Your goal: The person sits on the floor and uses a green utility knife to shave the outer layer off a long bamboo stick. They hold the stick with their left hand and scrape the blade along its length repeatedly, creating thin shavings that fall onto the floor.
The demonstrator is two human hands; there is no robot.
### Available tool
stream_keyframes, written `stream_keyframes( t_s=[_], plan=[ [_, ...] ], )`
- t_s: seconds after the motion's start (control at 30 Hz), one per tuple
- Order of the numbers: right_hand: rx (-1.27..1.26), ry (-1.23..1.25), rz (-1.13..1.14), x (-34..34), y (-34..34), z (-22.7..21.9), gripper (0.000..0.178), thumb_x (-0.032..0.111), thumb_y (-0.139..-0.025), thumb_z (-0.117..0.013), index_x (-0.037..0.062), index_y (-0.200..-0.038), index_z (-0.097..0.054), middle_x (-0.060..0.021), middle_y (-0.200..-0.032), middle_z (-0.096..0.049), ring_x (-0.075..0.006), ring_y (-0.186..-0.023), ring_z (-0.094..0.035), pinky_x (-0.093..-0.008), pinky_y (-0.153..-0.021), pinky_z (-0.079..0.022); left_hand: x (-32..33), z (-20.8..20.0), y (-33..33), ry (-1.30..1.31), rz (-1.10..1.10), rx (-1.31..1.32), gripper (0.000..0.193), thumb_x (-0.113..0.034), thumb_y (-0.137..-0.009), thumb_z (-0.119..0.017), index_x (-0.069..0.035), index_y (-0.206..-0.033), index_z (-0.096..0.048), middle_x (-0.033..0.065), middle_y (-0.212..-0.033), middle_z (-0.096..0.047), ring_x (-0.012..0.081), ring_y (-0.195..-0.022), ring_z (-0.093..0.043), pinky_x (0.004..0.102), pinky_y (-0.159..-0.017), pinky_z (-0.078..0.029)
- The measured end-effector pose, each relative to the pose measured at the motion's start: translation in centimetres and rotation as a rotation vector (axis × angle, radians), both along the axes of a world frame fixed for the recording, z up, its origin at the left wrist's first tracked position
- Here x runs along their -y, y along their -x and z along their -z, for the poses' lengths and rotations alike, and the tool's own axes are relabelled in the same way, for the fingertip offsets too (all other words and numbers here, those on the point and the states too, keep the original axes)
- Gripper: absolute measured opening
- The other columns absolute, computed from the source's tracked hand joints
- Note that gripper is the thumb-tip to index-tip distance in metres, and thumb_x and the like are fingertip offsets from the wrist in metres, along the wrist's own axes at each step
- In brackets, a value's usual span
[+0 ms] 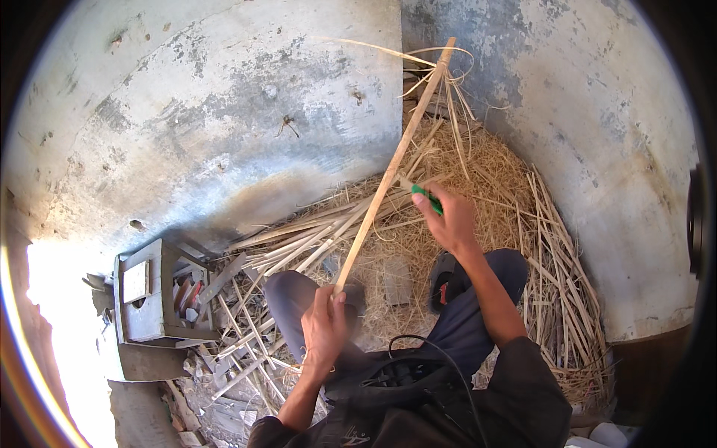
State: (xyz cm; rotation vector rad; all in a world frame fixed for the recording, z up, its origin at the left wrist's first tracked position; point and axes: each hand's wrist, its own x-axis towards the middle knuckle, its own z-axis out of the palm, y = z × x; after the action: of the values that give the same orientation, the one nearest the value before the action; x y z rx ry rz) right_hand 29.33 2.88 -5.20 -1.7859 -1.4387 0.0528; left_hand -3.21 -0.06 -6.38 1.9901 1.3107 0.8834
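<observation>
A long, pale bamboo strip (pixel 373 201) slants up and away from my left hand (pixel 323 328), which is closed around its near end. Thin curled shavings (pixel 452 86) hang from the strip's far end. In my closed right hand (pixel 452 216) is a green-handled knife (pixel 427 199). Its blade points left, close beside the middle of the strip; whether it touches, I cannot tell. Both hands are above my bent knees, the right one farther forward.
Straw-like shavings (pixel 485 172) heap in the corner between two worn walls (pixel 224 97). Bundles of cut strips (pixel 560 291) lie along the right wall, and more lie at left. A grey wooden box (pixel 149 313) stands left of my knee. A black cable (pixel 455 366) crosses my lap.
</observation>
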Motion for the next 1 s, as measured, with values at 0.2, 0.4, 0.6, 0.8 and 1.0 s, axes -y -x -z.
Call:
stream_keyframes(
  t_s=[0.2,0.4,0.6,0.8,1.0],
  plan=[
    [-0.023,-0.060,-0.269,0.3,2.6,0.2,0.042,0.051,-0.098,-0.073,0.0090,-0.103,-0.074,-0.0093,-0.075,-0.069,-0.0263,-0.065,-0.071,-0.0386,-0.060,-0.053,-0.4,-0.1,-0.4,0.013,-0.011,0.116,0.018,-0.018,-0.108,-0.064,-0.002,-0.113,-0.064,0.0123,-0.064,-0.055,0.0246,-0.053,-0.052,0.0395,-0.054,-0.041],
    [-0.069,-0.010,-0.514,1.2,3.8,-1.2,0.034,0.042,-0.097,-0.077,0.0090,-0.101,-0.073,-0.0085,-0.079,-0.070,-0.0258,-0.066,-0.071,-0.0379,-0.061,-0.053,-0.6,-1.0,-0.8,0.014,0.032,0.098,0.016,-0.014,-0.110,-0.060,0.001,-0.115,-0.063,0.0071,-0.071,-0.064,0.0090,-0.060,-0.052,0.0303,-0.055,-0.042],
    [-0.004,-0.214,-0.559,0.9,4.7,0.1,0.037,0.042,-0.093,-0.082,0.0070,-0.102,-0.075,-0.0056,-0.081,-0.072,-0.0242,-0.065,-0.071,-0.0364,-0.059,-0.053,-0.5,-1.2,-1.6,0.033,0.071,0.125,0.015,-0.013,-0.109,-0.061,0.002,-0.114,-0.063,0.0058,-0.070,-0.062,0.0078,-0.060,-0.054,0.0285,-0.055,-0.043],
    [0.028,-0.291,-0.516,0.8,4.9,0.6,0.038,0.043,-0.090,-0.085,0.0072,-0.100,-0.077,-0.0052,-0.079,-0.073,-0.0238,-0.063,-0.070,-0.0358,-0.057,-0.053,-0.4,-2.4,-2.1,0.079,0.069,0.125,0.018,-0.017,-0.106,-0.067,-0.003,-0.116,-0.063,0.0157,-0.075,-0.066,0.0285,-0.062,-0.064,0.0389,-0.061,-0.049],
    [0.108,-0.355,-0.461,0.9,4.9,0.1,0.035,0.044,-0.090,-0.084,0.0097,-0.096,-0.078,-0.0029,-0.073,-0.071,-0.0228,-0.059,-0.068,-0.0361,-0.054,-0.050,-0.1,-2.3,-2.3,0.136,0.094,0.194,0.018,-0.016,-0.106,-0.066,-0.002,-0.117,-0.064,0.0131,-0.073,-0.066,0.0176,-0.057,-0.058,0.0353,-0.057,-0.046]
  ],
)
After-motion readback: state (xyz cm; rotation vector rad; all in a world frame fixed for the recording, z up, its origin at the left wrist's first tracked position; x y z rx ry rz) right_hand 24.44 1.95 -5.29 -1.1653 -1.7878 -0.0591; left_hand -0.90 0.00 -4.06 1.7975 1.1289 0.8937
